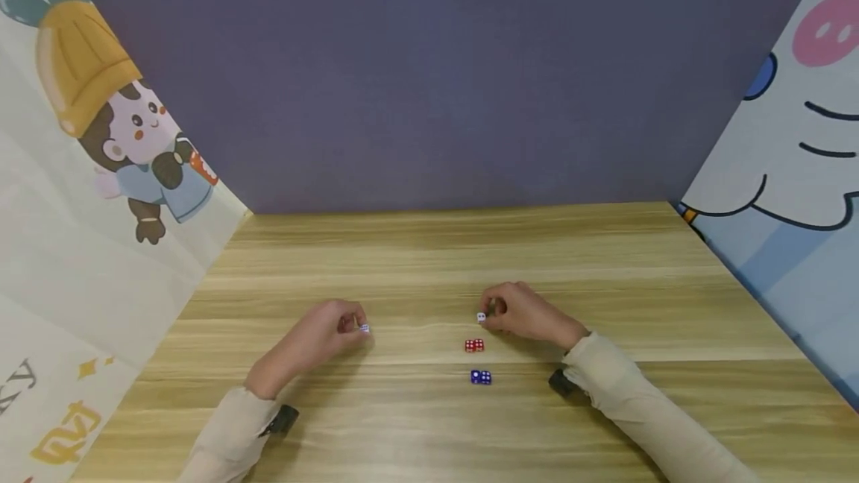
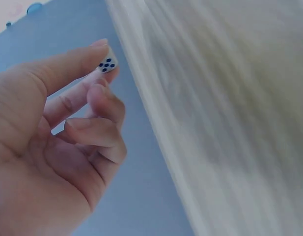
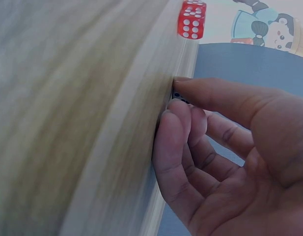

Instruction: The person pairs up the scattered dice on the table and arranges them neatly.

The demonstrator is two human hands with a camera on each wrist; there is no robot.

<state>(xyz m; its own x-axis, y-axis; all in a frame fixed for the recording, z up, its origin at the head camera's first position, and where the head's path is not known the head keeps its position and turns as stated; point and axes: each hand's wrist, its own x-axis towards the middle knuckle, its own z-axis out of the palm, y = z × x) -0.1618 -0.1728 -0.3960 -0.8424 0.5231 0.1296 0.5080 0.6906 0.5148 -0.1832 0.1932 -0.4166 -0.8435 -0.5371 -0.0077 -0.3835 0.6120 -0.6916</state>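
Note:
My left hand point(image 1: 329, 330) pinches a white die point(image 2: 107, 64) with dark blue dots between thumb and fingertip, held over the left part of the table. In the left wrist view its other fingers curl loosely below. My right hand point(image 1: 526, 311) pinches another white die point(image 1: 481, 317) low at the tabletop; in the right wrist view the fingers mostly hide that die. Just in front of the right hand, two red dice point(image 1: 474, 346) sit side by side. Nearer to me lie two blue dice point(image 1: 480, 377), also side by side.
The wood-grain table point(image 1: 416, 267) runs back to a dark blue-grey panel point(image 1: 416, 80). Cartoon-printed sheets stand along the left point(image 1: 80, 259) and right sides. A dark wrist strap device point(image 1: 282, 419) sits on the left cuff, another point(image 1: 562, 382) on the right.

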